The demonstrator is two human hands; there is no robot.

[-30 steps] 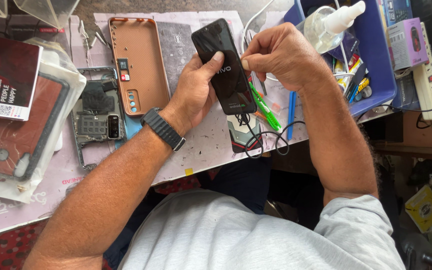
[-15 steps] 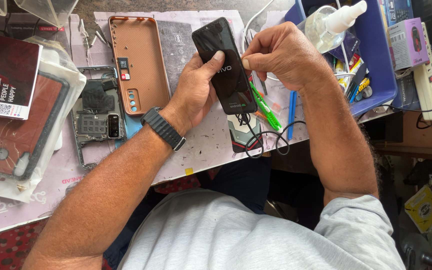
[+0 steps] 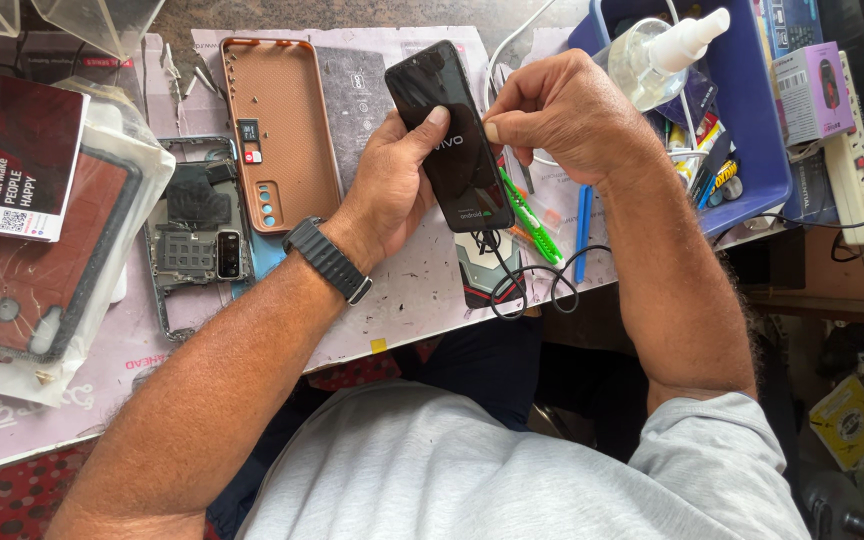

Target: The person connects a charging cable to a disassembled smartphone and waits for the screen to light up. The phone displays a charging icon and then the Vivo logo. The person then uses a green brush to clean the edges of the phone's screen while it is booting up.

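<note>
Left hand (image 3: pixel 392 185) is wrapped around a black phone (image 3: pixel 449 135) from the left side, thumb laid across its dark face, fingers hidden behind it. The phone is held tilted above the bench (image 3: pixel 402 290), its upper end pointing away from the person, its lower end toward the body. A black watch (image 3: pixel 327 260) sits on the left wrist.

Right hand (image 3: pixel 562 115) is closed in a loose fist against the phone's right edge, thumb and forefinger pressed together at that edge; what they pinch, if anything, cannot be told.

A thin black cable (image 3: pixel 532 285) hangs from the phone's lower end and loops on the bench. Just below the right hand lie a green tool (image 3: pixel 527 215) and a blue tool (image 3: pixel 582 230).

Left of the left hand: a brown phone case (image 3: pixel 277 130) lying open side up, and beside it an opened phone frame (image 3: pixel 197 235) with its inner parts exposed.

To the right stands a blue tray (image 3: pixel 752 140), holding a clear spray bottle (image 3: pixel 657 55).
</note>
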